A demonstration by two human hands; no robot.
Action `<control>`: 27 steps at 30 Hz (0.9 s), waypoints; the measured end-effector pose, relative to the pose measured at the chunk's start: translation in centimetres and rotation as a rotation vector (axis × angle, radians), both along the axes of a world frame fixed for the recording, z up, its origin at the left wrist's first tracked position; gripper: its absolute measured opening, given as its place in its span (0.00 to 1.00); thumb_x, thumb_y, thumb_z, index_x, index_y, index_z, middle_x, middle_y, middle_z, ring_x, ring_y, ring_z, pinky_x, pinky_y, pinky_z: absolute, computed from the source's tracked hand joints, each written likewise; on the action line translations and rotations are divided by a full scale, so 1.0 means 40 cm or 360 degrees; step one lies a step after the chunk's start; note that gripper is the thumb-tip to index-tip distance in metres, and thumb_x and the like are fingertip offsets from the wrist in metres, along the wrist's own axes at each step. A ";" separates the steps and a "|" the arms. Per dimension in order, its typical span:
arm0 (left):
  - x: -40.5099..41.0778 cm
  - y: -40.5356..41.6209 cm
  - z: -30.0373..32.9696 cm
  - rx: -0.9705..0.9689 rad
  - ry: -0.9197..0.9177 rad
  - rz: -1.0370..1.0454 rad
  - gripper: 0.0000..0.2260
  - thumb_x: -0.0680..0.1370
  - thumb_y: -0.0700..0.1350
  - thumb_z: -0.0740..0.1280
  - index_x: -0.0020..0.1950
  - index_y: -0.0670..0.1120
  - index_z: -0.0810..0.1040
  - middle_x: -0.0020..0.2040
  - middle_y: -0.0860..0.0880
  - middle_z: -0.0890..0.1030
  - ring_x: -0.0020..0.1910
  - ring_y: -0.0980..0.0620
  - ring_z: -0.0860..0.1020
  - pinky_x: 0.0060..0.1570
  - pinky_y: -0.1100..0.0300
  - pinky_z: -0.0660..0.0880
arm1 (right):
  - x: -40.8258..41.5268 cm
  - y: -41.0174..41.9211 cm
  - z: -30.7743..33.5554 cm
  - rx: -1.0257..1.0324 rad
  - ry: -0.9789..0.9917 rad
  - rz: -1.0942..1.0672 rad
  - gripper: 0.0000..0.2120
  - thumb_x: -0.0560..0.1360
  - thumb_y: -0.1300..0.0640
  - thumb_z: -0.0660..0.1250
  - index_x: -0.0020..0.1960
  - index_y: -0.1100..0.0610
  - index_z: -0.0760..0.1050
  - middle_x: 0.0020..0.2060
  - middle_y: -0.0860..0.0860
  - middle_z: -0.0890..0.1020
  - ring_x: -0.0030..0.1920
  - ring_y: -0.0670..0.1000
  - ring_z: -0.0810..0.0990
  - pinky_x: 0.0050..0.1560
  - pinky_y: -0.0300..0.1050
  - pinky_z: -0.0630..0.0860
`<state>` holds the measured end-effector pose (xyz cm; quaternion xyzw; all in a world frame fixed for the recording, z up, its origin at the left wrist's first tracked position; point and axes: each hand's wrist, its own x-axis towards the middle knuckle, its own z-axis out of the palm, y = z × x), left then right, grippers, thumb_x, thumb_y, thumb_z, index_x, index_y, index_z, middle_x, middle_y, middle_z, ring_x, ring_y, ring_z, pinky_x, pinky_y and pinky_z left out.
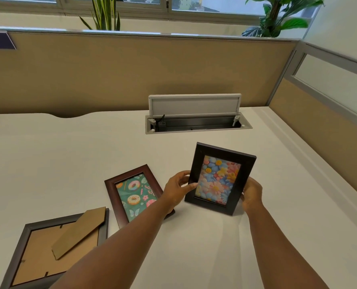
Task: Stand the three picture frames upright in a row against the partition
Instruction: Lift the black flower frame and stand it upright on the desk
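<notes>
Both hands grip the black frame (pixel 221 178) with the flower print, one at each side edge: the left hand (pixel 178 189) closes thumb and fingers on its left edge, the right hand (pixel 251 195) wraps its lower right edge. The frame stands upright, tilted a little to the right, picture facing the person; whether its bottom corner touches the white desk (pixel 69 159) or sits just above it cannot be told. It is near the middle of the desk, well apart from the tan partition (pixel 110 76) at the far side. Just left of it, partly under the left forearm, the brown frame (pixel 131 192) with the donut print lies flat, face up. Further left and nearer, the grey frame (pixel 54 247) lies face down, its cardboard stand (pixel 79 232) angled across the backing. Beyond the held frame, a cable box (pixel 196 122) is sunk in the desk, lid raised. Green plants (pixel 281 15) show above the partition by the window.
</notes>
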<state>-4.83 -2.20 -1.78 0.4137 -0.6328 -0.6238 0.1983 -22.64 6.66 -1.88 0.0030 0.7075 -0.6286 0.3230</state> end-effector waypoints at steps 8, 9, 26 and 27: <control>0.061 -0.010 -0.016 -0.0269 -0.0116 0.0260 0.13 0.74 0.40 0.68 0.59 0.43 0.76 0.56 0.43 0.80 0.52 0.51 0.76 0.49 0.63 0.71 | 0.045 0.023 0.015 0.0125 0.0348 -0.0245 0.11 0.75 0.69 0.56 0.45 0.62 0.77 0.47 0.60 0.79 0.48 0.60 0.77 0.54 0.56 0.78; 0.069 -0.007 -0.018 -0.0335 -0.0127 0.0329 0.12 0.75 0.38 0.67 0.58 0.42 0.77 0.56 0.42 0.81 0.51 0.51 0.77 0.48 0.63 0.70 | 0.050 0.029 0.005 0.0185 0.0396 -0.0291 0.12 0.75 0.69 0.56 0.48 0.63 0.78 0.49 0.61 0.81 0.49 0.61 0.79 0.54 0.56 0.77; 0.203 0.006 -0.013 0.0044 -0.0899 0.1094 0.26 0.74 0.45 0.65 0.69 0.43 0.60 0.71 0.39 0.59 0.71 0.41 0.56 0.70 0.43 0.56 | 0.273 0.048 -0.091 0.1011 0.0509 0.0349 0.13 0.69 0.56 0.64 0.48 0.63 0.80 0.44 0.59 0.85 0.45 0.60 0.83 0.48 0.51 0.82; 0.206 0.004 -0.011 0.0084 -0.0852 0.1097 0.27 0.74 0.45 0.65 0.70 0.42 0.58 0.72 0.38 0.58 0.72 0.41 0.55 0.71 0.43 0.57 | 0.297 0.038 -0.073 0.1015 0.0573 0.0441 0.12 0.71 0.57 0.65 0.49 0.63 0.79 0.47 0.58 0.84 0.47 0.59 0.83 0.49 0.48 0.80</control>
